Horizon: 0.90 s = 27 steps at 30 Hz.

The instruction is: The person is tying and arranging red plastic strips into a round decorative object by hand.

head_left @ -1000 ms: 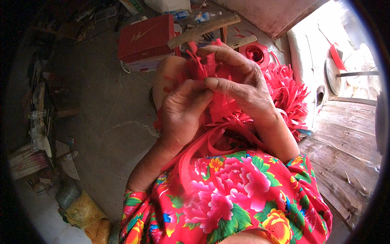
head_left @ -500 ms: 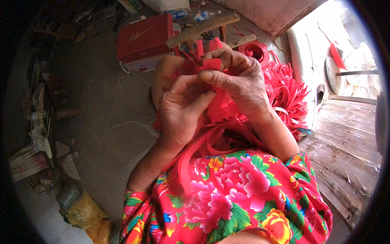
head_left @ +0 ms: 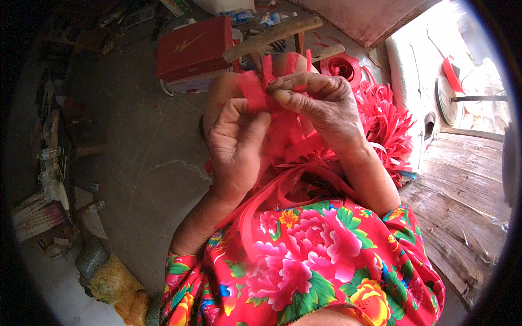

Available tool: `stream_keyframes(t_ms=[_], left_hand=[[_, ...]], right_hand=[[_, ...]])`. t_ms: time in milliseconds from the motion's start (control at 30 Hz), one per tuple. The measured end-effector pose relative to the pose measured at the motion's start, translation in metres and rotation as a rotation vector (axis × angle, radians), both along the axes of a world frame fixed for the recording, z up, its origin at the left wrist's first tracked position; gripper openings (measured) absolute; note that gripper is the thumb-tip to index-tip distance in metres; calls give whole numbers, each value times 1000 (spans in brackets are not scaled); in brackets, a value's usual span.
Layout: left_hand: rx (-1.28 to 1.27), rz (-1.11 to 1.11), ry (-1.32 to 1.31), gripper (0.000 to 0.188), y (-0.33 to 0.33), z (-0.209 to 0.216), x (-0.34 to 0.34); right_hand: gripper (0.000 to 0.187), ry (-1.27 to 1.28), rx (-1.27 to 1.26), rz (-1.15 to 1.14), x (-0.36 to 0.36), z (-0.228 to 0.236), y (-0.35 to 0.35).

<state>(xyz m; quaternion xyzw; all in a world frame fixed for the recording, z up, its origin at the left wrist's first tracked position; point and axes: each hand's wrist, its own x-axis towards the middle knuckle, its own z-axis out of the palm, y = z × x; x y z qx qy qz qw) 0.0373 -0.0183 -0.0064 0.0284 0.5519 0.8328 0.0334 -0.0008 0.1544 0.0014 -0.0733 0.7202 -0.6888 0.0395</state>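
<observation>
In front of me, a cluster of flat red strips stands up between my two hands. The thumb and forefinger of my right hand pinch the strips near their middle. My left hand is curled, its thumb bent toward the fingers, at the lower end of a wide red strip blurred by motion. Its exact grip on that strip is partly hidden. Long red strips loop below both wrists over my flowered red garment.
A heap of red strips lies beyond my right forearm, with a red roll behind it. A red box and a wooden bar stand ahead. Wooden boards lie to the right, a yellowish bag at lower left.
My left hand has drawn slightly left, away from the right fingertips. The wide red strip has swung left and up. My right hand stays nearly in place, still pinching.
</observation>
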Motion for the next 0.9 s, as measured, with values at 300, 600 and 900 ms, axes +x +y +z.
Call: stream_keyframes(t_ms=[300, 600, 900], left_hand=[[-51, 18, 15, 10, -2, -5, -2], [11, -4, -57, 15, -5, -2, 0], [-41, 0, 26, 26, 2, 0, -4]], right_hand=[[31, -90, -177, 21, 8, 20, -9], [21, -7, 10, -29, 3, 7, -2], [29, -108, 35, 50, 0, 25, 3]])
